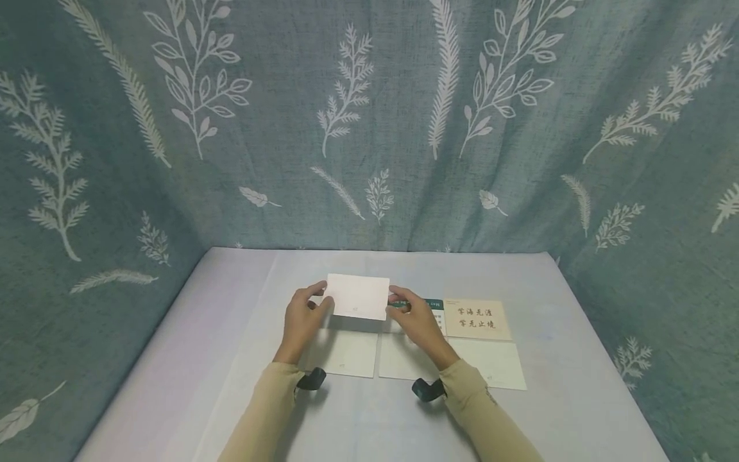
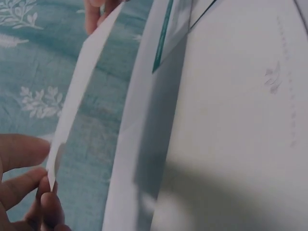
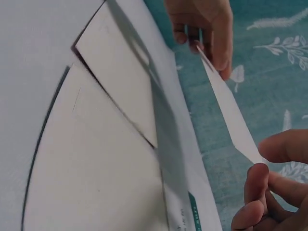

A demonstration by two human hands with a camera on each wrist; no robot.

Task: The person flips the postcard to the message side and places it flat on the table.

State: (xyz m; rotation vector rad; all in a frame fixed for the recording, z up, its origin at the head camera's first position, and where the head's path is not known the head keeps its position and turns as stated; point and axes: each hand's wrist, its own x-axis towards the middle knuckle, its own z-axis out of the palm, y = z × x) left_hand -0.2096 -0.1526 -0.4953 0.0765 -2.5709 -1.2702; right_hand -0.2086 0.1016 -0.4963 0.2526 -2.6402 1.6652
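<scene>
Since the fingers of the left hand (image 1: pixel 301 319) and right hand (image 1: pixel 420 324) pinch opposite short edges, the white postcard (image 1: pixel 358 296) is raised above the worktop (image 1: pixel 358 423), its face probably left unobstructed; the calligraphy card (image 1: pixel 476 328) lies at its three o'clock, a cream postcard (image 1: pixel 349 354) at six.

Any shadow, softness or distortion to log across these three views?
Head: soft shadows below the raised card and by both sleeves, Chinese characters on the beige card legible. Left wrist: blurred shadow low on the flat card, its print faint. Right wrist: the nearer card bows along its left edge, perhaps lens distortion.
</scene>
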